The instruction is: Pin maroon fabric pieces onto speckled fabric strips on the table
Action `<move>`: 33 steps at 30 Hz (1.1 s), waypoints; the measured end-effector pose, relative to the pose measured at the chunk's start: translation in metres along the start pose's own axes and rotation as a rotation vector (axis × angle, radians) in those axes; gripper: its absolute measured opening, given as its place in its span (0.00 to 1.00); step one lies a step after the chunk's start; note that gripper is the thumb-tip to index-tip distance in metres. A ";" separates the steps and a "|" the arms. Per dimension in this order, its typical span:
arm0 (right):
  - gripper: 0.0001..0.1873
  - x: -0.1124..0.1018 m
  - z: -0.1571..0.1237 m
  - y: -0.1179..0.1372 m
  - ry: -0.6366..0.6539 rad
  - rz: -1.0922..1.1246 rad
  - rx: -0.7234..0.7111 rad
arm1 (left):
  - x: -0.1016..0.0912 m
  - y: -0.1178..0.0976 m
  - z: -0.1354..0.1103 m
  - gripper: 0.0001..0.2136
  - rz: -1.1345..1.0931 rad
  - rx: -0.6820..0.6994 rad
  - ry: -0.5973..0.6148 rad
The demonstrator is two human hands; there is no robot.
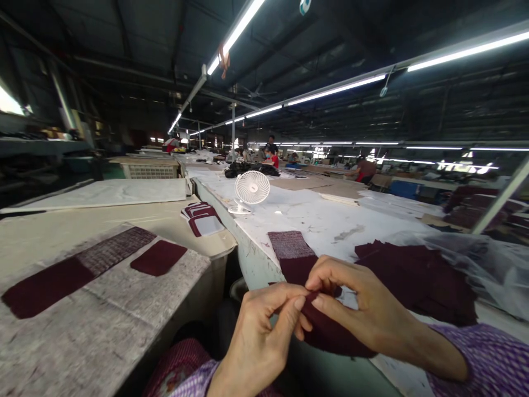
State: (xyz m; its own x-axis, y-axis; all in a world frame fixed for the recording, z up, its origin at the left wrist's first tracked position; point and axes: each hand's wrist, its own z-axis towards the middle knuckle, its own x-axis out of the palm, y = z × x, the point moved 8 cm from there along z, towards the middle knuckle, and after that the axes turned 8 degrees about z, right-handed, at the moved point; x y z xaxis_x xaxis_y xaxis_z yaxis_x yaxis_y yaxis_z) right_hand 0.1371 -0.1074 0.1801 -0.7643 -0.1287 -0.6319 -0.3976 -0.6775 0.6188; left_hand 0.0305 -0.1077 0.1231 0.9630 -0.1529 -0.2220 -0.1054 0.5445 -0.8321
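Note:
My left hand (pixel 266 331) and my right hand (pixel 355 298) meet over the table's near edge, thumbs and fingers pinched on the edge of a maroon fabric piece (pixel 336 333). The cloth hangs below my right hand. Just beyond my fingers lies another maroon piece with a greyish textured end (pixel 291 245), partly covered by my hands. A pile of dark maroon cut pieces (pixel 417 278) sits to the right of my right hand. What exactly lies between my fingertips is too small to make out.
A small white fan (pixel 252 187) stands on the white-topped table (pixel 314 218). On the left, a lower board (pixel 103 325) bears a long maroon strip (pixel 49 286) and a short maroon piece (pixel 159 257). White-and-maroon panels (pixel 202 219) lie behind. Clear plastic (pixel 487 270) is at right. People work farther back.

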 end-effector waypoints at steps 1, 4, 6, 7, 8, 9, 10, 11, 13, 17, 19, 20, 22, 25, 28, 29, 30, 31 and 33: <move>0.05 -0.001 0.000 0.001 -0.011 -0.005 -0.026 | -0.001 -0.002 0.001 0.13 -0.004 0.006 -0.005; 0.06 -0.004 -0.003 0.008 -0.051 -0.037 -0.149 | -0.003 -0.003 0.004 0.15 -0.057 -0.016 -0.032; 0.06 -0.003 -0.005 0.015 -0.068 -0.054 -0.226 | -0.003 0.000 0.006 0.16 -0.115 -0.051 -0.059; 0.07 -0.003 -0.006 0.017 -0.074 -0.059 -0.252 | -0.004 0.002 0.007 0.15 -0.141 -0.068 -0.074; 0.07 -0.003 -0.006 0.018 -0.077 -0.060 -0.268 | -0.004 0.004 0.007 0.13 -0.162 -0.078 -0.089; 0.07 -0.002 -0.006 0.019 -0.081 -0.062 -0.273 | -0.004 0.005 0.007 0.11 -0.175 -0.081 -0.103; 0.07 -0.002 -0.006 0.019 -0.085 -0.065 -0.274 | -0.005 0.006 0.006 0.09 -0.181 -0.078 -0.115; 0.07 -0.002 -0.006 0.019 -0.089 -0.067 -0.271 | -0.006 0.007 0.006 0.08 -0.183 -0.070 -0.128; 0.06 -0.004 -0.006 0.019 -0.104 -0.072 -0.268 | -0.007 0.006 0.005 0.06 -0.188 -0.045 -0.146; 0.06 -0.006 -0.006 0.019 -0.117 -0.084 -0.265 | -0.011 0.000 0.005 0.05 -0.172 0.025 -0.182; 0.05 -0.007 -0.006 0.019 -0.116 -0.090 -0.261 | -0.013 -0.004 0.005 0.05 -0.138 0.059 -0.205; 0.05 -0.007 -0.007 0.019 -0.117 -0.091 -0.261 | -0.014 -0.006 0.005 0.05 -0.120 0.072 -0.218; 0.05 -0.008 -0.007 0.018 -0.119 -0.092 -0.264 | -0.016 -0.008 0.003 0.04 -0.089 0.093 -0.243; 0.04 -0.008 -0.008 0.019 -0.124 -0.092 -0.276 | -0.018 -0.012 0.001 0.05 -0.061 0.135 -0.256; 0.06 -0.009 -0.008 0.024 -0.140 -0.097 -0.316 | -0.017 -0.015 0.001 0.05 -0.064 0.157 -0.238; 0.06 -0.009 -0.009 0.026 -0.145 -0.100 -0.333 | -0.017 -0.016 0.001 0.05 -0.063 0.154 -0.236; 0.07 -0.009 -0.009 0.027 -0.146 -0.102 -0.346 | -0.017 -0.016 0.001 0.05 -0.059 0.150 -0.238; 0.07 -0.010 -0.009 0.028 -0.146 -0.104 -0.356 | -0.017 -0.016 0.000 0.05 -0.054 0.149 -0.242; 0.07 -0.010 -0.009 0.030 -0.145 -0.106 -0.364 | -0.016 -0.017 0.000 0.04 -0.041 0.154 -0.248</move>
State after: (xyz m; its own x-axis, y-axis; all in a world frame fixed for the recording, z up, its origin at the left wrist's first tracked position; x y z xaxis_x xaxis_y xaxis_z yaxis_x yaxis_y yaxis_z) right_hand 0.1371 -0.1326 0.2005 -0.8027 0.0411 -0.5949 -0.2922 -0.8968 0.3322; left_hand 0.0166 -0.1141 0.1408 0.9989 0.0189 -0.0429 -0.0446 0.6634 -0.7470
